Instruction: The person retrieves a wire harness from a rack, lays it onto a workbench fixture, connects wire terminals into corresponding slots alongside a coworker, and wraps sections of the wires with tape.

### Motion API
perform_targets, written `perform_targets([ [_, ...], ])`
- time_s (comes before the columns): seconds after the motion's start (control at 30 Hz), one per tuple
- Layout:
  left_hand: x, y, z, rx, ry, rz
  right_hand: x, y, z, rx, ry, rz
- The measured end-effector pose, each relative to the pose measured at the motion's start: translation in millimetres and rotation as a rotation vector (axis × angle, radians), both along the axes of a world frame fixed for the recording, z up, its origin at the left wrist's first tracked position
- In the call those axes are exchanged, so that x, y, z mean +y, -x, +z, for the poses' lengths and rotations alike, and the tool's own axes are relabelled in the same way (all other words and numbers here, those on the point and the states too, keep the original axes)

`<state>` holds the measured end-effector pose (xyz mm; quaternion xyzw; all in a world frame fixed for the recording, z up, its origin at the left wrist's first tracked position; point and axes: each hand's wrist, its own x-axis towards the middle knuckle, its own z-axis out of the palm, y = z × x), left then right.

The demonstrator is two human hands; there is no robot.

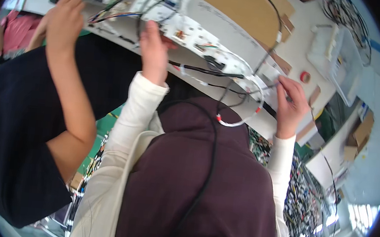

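Note:
A long white board (193, 35) with small fixtures and connectors runs along the bench edge in front of me. My left hand (154, 53) is upright at its near edge, fingers stretched out, seen edge-on; I see nothing held in it. On the right, my right hand (290, 103) pinches a thin dark cable near the board's right end. Between my hands a black sleeved cable bundle (208, 70) stretches along the board's near edge. From its right end a white cable (260, 108) with red bands loops down below the bench edge.
At my left, a co-worker's hand (67, 17) reaches over the same bench among coloured wires. Brown cardboard (237, 9) lies behind the board. Further right are a red tape roll (304, 77), a clear plastic bin (346, 65) and coiled black cables (346, 12). Many cables hang below the bench.

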<state>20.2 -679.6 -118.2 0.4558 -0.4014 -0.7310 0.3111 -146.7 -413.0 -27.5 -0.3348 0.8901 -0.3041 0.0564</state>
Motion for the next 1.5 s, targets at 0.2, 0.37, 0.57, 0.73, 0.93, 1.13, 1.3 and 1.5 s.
perform_targets([
  [0.2, 18.3, -10.2, 21.5, -0.03, 0.091, -0.099, -1.2, -7.8, 4.0, 0.025, -0.066, 0.036],
  [0.37, 76.8, -20.3, 79.4, -0.325, 0.906, -0.594, 11.6, -24.9, 13.4, 0.091, -0.058, -0.022],
  [0.57, 97.0, 8.8, 86.8, -0.079, 1.456, -1.047, 28.7, -61.3, -13.1, 0.1, 0.104, -0.108],
  [0.73, 100.5, 14.0, 66.7, -0.039, 1.427, -1.033, 37.6, -97.0, 2.6, 0.093, 0.205, -0.11],
  [0.93, 111.9, 21.6, 60.7, -0.017, 1.542, -1.036, 82.6, -129.6, -5.1, 0.154, 0.185, -0.289],
  [1.13, 118.5, 13.6, 59.0, -0.098, 1.613, -1.003, 93.9, -133.8, 4.8, 0.105, 0.124, -0.376],
  [1.3, 136.3, 2.1, 88.9, -0.157, 1.431, -0.837, 107.0, -129.1, 7.2, 0.044, 0.139, -0.223],
  [1.5, 77.8, -11.6, 108.9, -0.291, 1.304, -0.359, 67.7, -100.8, 2.9, 0.003, 0.22, 0.017],
])
